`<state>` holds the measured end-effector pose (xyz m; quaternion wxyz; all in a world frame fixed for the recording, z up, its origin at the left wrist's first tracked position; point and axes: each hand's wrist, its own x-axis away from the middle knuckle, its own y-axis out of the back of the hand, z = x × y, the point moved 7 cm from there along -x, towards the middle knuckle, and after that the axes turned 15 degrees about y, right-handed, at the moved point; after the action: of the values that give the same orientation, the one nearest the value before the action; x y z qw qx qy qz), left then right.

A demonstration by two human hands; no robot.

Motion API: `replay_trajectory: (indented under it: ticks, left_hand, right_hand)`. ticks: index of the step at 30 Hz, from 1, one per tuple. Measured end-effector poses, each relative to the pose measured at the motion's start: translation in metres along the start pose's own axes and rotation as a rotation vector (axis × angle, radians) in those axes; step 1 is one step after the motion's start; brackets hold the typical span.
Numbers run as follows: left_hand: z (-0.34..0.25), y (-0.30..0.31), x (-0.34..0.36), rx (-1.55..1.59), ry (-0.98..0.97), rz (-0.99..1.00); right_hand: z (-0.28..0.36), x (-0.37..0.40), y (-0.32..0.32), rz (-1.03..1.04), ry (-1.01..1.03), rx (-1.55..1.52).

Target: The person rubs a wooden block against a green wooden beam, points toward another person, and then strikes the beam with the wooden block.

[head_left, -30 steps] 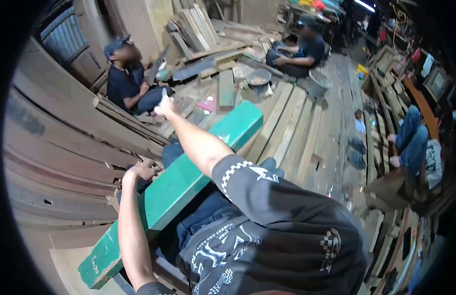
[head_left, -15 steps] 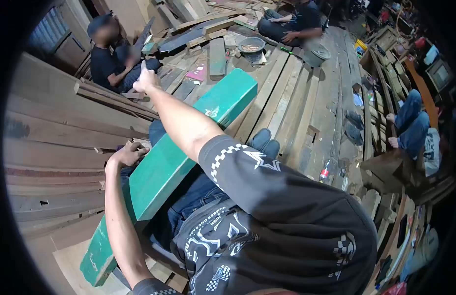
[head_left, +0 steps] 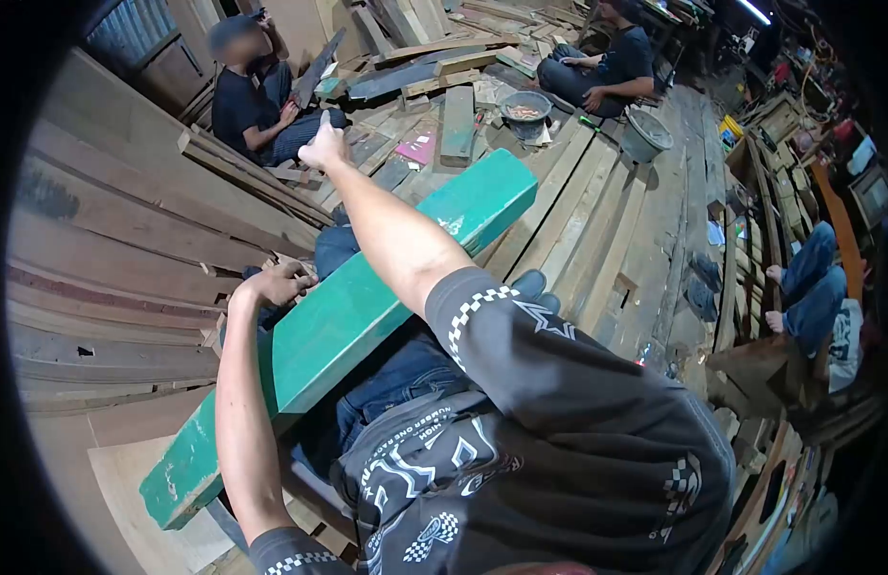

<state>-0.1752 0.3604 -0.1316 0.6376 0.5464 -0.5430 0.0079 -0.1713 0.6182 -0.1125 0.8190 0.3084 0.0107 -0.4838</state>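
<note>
Head view: L hand point(head_left: 281, 283) is curled over the left long edge of the green plank point(head_left: 353, 316), gripping it. R hand point(head_left: 324, 149) is out at full arm's reach, apart from the plank, back of hand to cam. Can't tell if it's open or shut; nothing seen in it. Plank lies slantwise across the wearer's jeans point(head_left: 406, 379), both ends overhanging.

Judgement: w/ one hand on it, the plank could tip or slide. Best to grip nr mid-length, press down onto the thighs, and get R hand on before shifting it.

Just beyond R hand is a seated person point(head_left: 248, 115) in a dark shirt. Stacked boards point(head_left: 128, 249) are at left.
</note>
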Motion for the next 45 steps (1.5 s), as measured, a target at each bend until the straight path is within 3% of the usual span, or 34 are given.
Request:
replay_trajectory:
  ticks: [4, 5, 9, 12, 13, 16, 32, 33, 37, 40, 45]
  left_hand:
    - [-0.002, 0.001, -0.003, -0.062, -0.002, -0.012]
    - [0.012, 0.0, -0.026, -0.114, -0.071, -0.14]
    - [0.007, 0.001, -0.017, -0.127, -0.049, -0.149]
    - [0.015, -0.002, -0.033, -0.166, -0.143, -0.17]
    - [0.008, -0.001, -0.016, -0.065, -0.07, -0.078]
    - [0.002, -0.001, -0.005, -0.019, -0.039, -0.04]
    - [0.015, -0.003, -0.03, -0.152, -0.055, -0.114]
    - [0.01, -0.002, -0.025, -0.149, -0.075, -0.099]
    - [0.008, -0.002, -0.018, -0.061, -0.045, -0.037]
    - [0.007, 0.0, -0.016, -0.075, -0.073, -0.041]
    - [0.003, 0.002, -0.01, -0.145, -0.065, -0.132]
  right_hand:
    - [0.008, 0.009, 0.01, 0.023, -0.013, -0.022]
    - [0.005, 0.008, 0.008, 0.013, -0.023, -0.027]
    - [0.004, 0.006, 0.005, 0.01, -0.002, -0.055]
    - [0.01, 0.009, 0.009, 0.046, -0.008, -0.081]
    - [0.006, 0.006, 0.005, 0.024, 0.016, -0.069]
    - [0.002, 0.002, 0.001, 0.041, 0.017, -0.093]
    - [0.01, 0.012, 0.004, 0.088, 0.007, -0.18]
    - [0.014, 0.01, 0.008, -0.063, 0.074, -0.038]
    - [-0.014, 0.002, -0.04, 0.352, -0.164, -0.276]
    - [-0.024, 0.017, -0.064, 0.656, -0.184, -0.251]
    - [-0.008, 0.023, -0.051, 0.675, -0.072, -0.143]
